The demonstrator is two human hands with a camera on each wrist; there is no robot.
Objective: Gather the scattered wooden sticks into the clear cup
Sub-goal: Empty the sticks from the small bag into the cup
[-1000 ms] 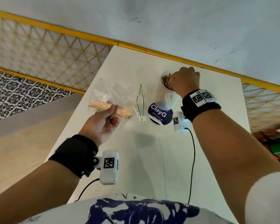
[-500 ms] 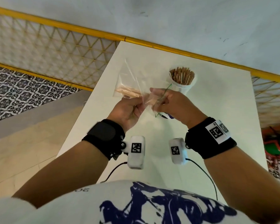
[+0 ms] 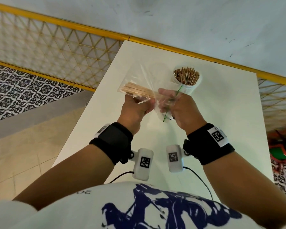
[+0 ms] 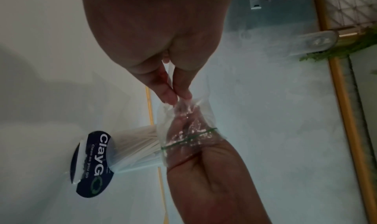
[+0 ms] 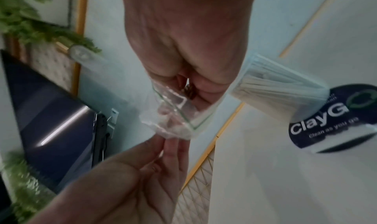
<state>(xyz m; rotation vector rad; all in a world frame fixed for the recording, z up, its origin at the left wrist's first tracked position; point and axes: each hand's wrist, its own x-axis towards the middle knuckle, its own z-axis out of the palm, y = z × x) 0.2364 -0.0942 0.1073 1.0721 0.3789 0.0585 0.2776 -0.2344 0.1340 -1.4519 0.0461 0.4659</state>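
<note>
Two hands meet above the white rectangular tabletop (image 3: pixel 221 129): the left hand (image 3: pixel 135 109) and right hand (image 3: pixel 183 109) both pinch a clear plastic bag (image 3: pixel 139 80) of pale wooden sticks (image 3: pixel 135 90). Near the far edge, just beyond the right hand, stands the clear plastic cup (image 3: pixel 188 90), packed with sticks.

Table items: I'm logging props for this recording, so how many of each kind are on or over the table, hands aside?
Clear plastic cup packed with wooden sticks: 1
Clear zip bag holding wooden sticks: 1
White table: 1
Total: 3
</note>
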